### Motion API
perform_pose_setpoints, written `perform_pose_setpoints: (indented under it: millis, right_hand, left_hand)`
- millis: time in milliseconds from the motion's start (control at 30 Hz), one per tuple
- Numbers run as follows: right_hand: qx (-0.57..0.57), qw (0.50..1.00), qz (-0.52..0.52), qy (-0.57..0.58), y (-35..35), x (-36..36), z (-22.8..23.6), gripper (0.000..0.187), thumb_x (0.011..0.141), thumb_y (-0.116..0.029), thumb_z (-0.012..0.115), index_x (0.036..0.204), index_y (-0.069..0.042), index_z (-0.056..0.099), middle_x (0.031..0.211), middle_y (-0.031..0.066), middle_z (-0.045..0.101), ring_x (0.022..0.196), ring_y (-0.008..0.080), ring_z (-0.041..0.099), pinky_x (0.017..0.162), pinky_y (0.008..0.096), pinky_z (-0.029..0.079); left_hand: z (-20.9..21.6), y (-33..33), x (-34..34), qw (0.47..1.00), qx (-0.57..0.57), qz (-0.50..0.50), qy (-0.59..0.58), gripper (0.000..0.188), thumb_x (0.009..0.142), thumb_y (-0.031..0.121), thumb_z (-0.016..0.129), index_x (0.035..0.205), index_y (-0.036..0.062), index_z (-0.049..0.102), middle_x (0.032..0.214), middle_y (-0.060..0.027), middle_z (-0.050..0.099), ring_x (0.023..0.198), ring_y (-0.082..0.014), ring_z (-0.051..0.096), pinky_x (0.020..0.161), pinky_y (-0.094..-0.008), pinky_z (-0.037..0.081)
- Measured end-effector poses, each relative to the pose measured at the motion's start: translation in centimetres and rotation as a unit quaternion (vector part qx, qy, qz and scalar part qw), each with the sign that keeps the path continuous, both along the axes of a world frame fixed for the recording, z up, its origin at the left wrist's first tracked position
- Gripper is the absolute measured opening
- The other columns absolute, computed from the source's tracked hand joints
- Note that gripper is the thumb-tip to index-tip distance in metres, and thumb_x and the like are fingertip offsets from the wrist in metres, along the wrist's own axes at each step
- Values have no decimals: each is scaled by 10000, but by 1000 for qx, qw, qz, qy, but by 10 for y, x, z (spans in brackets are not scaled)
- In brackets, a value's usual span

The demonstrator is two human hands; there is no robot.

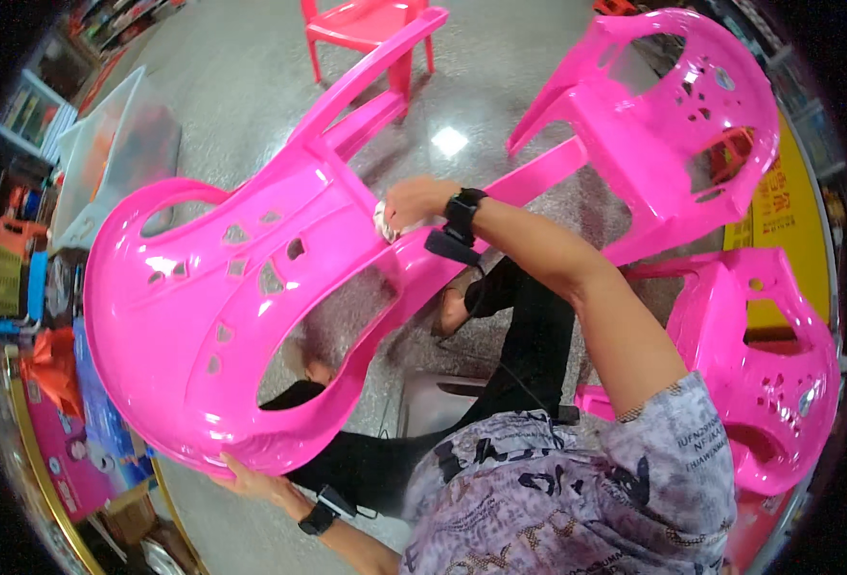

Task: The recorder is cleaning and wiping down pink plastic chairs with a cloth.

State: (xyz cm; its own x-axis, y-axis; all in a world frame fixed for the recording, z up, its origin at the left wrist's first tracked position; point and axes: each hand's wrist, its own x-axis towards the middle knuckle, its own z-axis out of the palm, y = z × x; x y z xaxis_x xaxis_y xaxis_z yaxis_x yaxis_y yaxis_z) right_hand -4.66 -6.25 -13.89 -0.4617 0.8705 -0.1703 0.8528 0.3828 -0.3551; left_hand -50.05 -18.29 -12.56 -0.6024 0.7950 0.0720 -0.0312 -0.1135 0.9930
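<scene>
A bright pink plastic armchair is tipped over in front of me, its cut-out backrest toward the lower left and its legs toward the upper right. My left hand grips the lower rim of the backrest, with part of the fingers hidden by the edge. Closed around a crumpled white cloth, my right hand is at the edge of the seat near an armrest. That hand is slightly blurred. Dark straps with small devices circle both wrists.
Two more pink chairs stand at the right, one farther and one nearer. A red chair is at the far side. Left are a translucent bin, a red bag and stocked shelves. A grey stool is beneath me.
</scene>
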Motion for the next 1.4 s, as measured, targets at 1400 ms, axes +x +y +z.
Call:
perform_pose_setpoints:
  millis: [1400]
  right_hand:
    - [271,960,-75,2,-96,19,-55,312,817,-367,534,976,-100,556,776,71,549,811,203,521,905,449,282]
  left_hand:
    - [2,2,-12,999,-30,-17,32,516,898,71,484,1355,36,246,1316,-180,376,1137,-284,458,940,-414,426]
